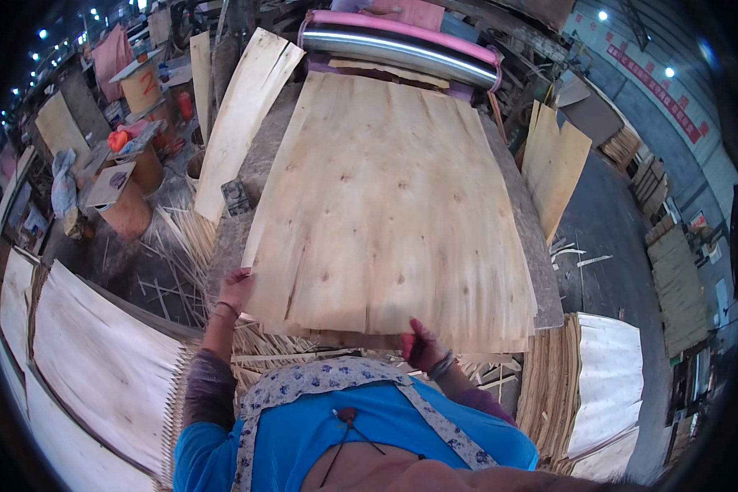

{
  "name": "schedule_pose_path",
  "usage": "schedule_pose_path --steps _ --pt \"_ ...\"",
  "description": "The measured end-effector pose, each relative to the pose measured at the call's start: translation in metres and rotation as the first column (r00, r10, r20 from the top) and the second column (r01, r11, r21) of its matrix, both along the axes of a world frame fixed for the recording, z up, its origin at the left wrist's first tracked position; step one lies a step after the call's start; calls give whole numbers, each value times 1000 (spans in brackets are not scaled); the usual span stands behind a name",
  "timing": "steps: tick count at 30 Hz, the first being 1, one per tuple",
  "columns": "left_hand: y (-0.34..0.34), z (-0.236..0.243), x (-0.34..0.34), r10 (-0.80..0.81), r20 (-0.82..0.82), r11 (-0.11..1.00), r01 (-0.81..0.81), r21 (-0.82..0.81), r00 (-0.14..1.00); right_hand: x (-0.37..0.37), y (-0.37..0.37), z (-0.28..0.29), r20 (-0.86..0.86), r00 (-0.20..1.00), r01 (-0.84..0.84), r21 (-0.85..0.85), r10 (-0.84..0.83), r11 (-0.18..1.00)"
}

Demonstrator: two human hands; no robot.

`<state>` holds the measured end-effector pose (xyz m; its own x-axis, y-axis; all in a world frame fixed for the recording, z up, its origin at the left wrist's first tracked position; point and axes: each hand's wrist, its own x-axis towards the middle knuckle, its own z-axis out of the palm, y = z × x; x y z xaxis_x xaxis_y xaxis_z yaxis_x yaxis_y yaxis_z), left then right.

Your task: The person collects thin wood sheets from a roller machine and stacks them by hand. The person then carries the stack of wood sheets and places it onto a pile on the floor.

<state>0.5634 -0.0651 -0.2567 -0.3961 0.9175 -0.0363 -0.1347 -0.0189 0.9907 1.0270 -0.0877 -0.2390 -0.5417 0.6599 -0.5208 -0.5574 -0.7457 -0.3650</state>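
Note:
A wide sheet of pale wood veneer [385, 197], dotted with knots, lies in front of me on a worktable [555, 283], on top of other sheets whose edges show at the near right. My left hand [238, 290] is closed on its near left corner, fingers pinching the edge. At the near edge, right of the middle, my right hand [423, 345] grips the veneer with the thumb up; the fingers beneath are partly hidden. Beyond the sheet's far end stands a roller machine with a pink roller [402, 29] and a shiny metal roller [402, 56].
Stacks of veneer stand low at my left [107, 353] and right [607, 385]. A long veneer strip [246, 115] leans left of the table, another piece [554, 164] on the right. Wood scraps [184, 238] litter the floor. Brown drums [126, 211] stand at the left.

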Motion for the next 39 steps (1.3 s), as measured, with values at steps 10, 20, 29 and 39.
schedule_pose_path --steps 10,20,29,39 --pt "36 -13 16 90 -289 970 -150 -191 953 0 183 -11 188 982 -10 231 -35 973" --pt "-24 -15 48 -28 -748 897 -314 -311 663 -43 323 -3 -54 976 218 142 -212 966" --pt "-29 4 69 -160 -837 762 -473 -442 524 -69 222 -25 80 995 37 331 -67 943" --pt "-22 11 51 -4 -749 951 -228 -206 662 -14 42 10 79 826 -563 98 558 820"
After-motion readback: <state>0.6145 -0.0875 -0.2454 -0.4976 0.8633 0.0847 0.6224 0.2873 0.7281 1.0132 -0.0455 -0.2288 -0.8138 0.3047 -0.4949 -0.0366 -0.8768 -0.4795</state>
